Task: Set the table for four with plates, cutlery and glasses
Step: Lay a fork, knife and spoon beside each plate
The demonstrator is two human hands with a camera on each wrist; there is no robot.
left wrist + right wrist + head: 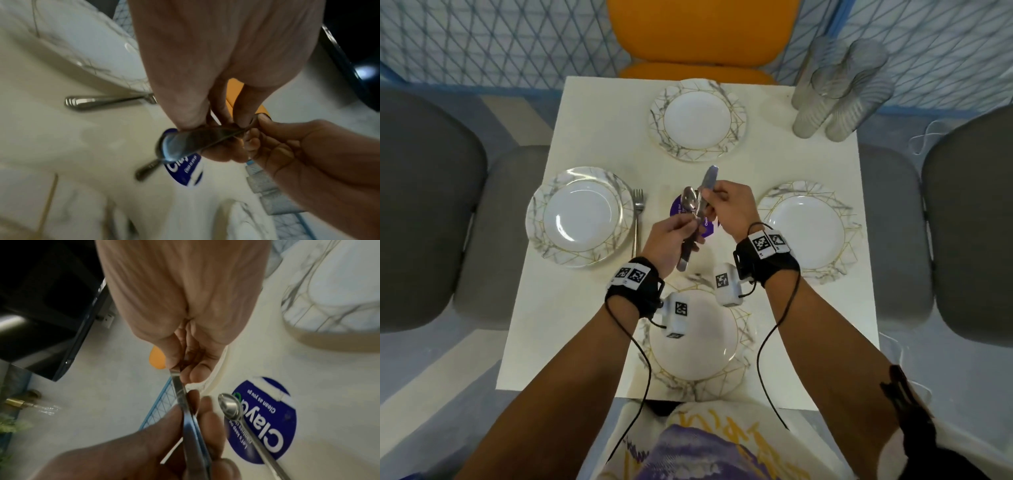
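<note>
Four marbled white plates sit on the white table (592,137): far plate (698,118), left plate (580,216), right plate (810,231), near plate (693,342). One fork (637,219) lies beside the left plate. Over the table's middle my left hand (690,228) grips a bundle of cutlery by the handles, with a spoon (691,202) sticking up from it. My right hand (710,197) pinches a knife (710,176) from that bundle. The right wrist view shows the knife (180,391) between thumb and finger and the spoon (230,405) beside it.
Several ribbed clear glasses (839,89) stand bunched at the back right corner. A blue round sticker (705,226) marks the table centre. An orange chair (702,34) stands at the far side, grey chairs (431,205) left and right.
</note>
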